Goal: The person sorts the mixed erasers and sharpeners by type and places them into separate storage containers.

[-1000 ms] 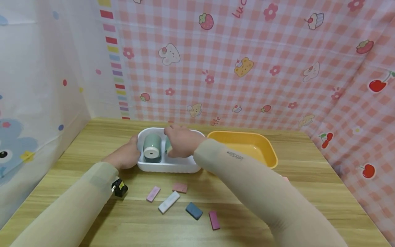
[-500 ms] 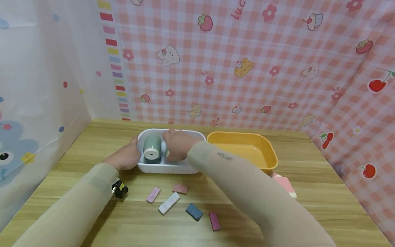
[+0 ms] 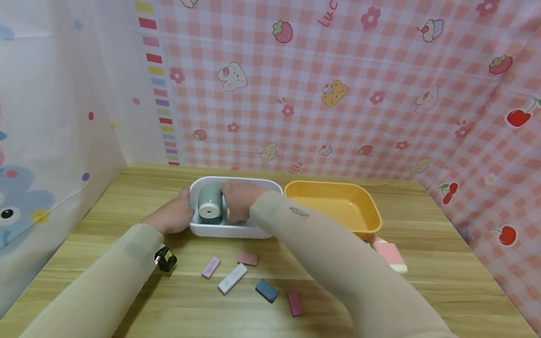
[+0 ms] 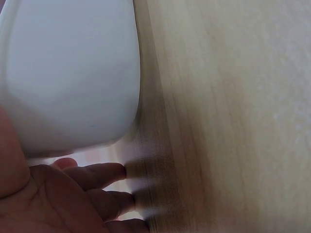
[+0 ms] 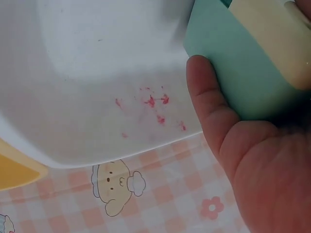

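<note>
Grips a green-and-cream box-shaped container [image 5: 238, 73] in the curled fingers of the right hand [image 3: 241, 199], inside a white basin [image 3: 230, 231] near the back edge of the counter [image 3: 190, 305], left of its middle. Lays the thumb along the green side, probably for a firm hold on smooth walls; hides most of the other fingers. Rests the left hand [image 3: 173, 213] against the basin's end nearer the counter's left edge, with fingers loosely extended, likely bracing a light basin against sliding. Has a green canister [image 3: 210, 196] just beside the right hand, white end toward the front edge, apparently penned in by the basin. Has a yellow tray [image 3: 338, 211] just beside the basin toward the right edge, perhaps for a short reach, with a pink-and-cream container [image 3: 390, 253] near its front corner. Has a lilac block [image 3: 211, 267], white block [image 3: 233, 279], salmon block [image 3: 247, 258], blue-grey block [image 3: 266, 290] and magenta block [image 3: 294, 303], all eraser-like, spread apart on the front-edge side, seemingly spaced for easy pinching.
</note>
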`<state>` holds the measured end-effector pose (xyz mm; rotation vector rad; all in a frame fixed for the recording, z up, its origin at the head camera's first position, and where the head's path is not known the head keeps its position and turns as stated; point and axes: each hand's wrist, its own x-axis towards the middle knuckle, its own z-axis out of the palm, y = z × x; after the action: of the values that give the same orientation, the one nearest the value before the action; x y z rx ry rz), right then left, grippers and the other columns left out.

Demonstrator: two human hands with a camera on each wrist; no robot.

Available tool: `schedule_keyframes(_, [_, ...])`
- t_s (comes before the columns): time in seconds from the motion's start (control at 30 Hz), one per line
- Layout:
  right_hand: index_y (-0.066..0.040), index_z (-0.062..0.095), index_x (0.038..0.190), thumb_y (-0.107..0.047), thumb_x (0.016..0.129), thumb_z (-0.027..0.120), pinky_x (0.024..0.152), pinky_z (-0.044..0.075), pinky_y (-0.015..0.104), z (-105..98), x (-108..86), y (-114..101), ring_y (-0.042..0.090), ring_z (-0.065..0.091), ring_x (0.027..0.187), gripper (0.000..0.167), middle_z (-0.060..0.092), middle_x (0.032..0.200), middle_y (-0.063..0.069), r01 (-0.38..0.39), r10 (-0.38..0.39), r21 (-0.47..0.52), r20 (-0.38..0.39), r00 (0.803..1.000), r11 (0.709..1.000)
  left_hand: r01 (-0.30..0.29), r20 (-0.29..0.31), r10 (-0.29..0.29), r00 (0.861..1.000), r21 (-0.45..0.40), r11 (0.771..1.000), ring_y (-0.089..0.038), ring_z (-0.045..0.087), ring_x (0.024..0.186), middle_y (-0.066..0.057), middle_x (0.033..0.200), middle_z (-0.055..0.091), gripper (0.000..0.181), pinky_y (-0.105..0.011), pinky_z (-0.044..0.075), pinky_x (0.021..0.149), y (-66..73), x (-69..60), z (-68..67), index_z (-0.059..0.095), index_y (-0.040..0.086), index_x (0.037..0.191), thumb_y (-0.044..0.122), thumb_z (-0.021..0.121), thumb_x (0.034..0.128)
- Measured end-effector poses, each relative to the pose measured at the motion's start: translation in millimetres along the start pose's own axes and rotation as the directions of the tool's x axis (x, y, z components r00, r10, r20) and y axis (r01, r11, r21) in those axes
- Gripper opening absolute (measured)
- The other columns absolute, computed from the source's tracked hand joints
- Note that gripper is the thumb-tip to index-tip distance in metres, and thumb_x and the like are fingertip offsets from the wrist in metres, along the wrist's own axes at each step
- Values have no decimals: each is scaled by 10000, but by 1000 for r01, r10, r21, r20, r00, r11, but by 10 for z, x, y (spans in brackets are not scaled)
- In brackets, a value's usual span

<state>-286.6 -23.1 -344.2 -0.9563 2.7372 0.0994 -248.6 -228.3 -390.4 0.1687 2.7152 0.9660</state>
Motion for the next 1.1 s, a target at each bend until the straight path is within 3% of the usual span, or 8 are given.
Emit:
schedule_keyframes(0.23, [-84,483,1434,-383,849,854,1063,513,311,-8,13,-3,147,589,1081,754,605,1250,13,-37,36,55,29,999,998,-6,10,6,1000,-15,1000,-541,398,1449,-429,1581,330,745,-712,237,1223,-1,9,6,18,-106,1620,30,369,976])
schedule_keyframes(0.4, [-103,530,1357,-366,828,883,1027,524,302,25,103,28,135,595,1053,688,609,1195,-14,-53,49,87,41,998,995,-8,4,8,1000,-7,1000,-541,402,1453,-425,1579,341,741,-702,245,1226,4,4,11,29,-104,1622,35,368,978])
schedule_keyframes(0.67, [-125,562,1268,-384,791,886,929,535,294,101,272,67,153,602,1006,632,610,1116,-32,-54,53,36,37,998,998,-39,-28,39,999,18,999,-519,514,1343,-442,1455,480,756,-683,346,1186,-10,-9,7,96,-138,1592,15,408,920])
schedule_keyframes(0.83, [-120,562,1288,-374,764,901,932,545,309,95,273,56,154,599,991,674,620,1123,-22,-49,48,44,44,998,998,-37,-27,38,999,18,999,-530,499,1356,-449,1475,453,753,-688,331,1192,-25,-12,10,96,-145,1590,14,409,924])
schedule_keyframes(1.1, [-107,557,1299,-363,816,856,993,527,305,46,216,40,139,610,1011,623,625,1133,-19,-55,53,33,53,997,998,-36,-21,36,999,18,999,-535,481,1372,-452,1505,417,758,-692,312,1202,-21,0,8,77,-140,1599,24,401,934])
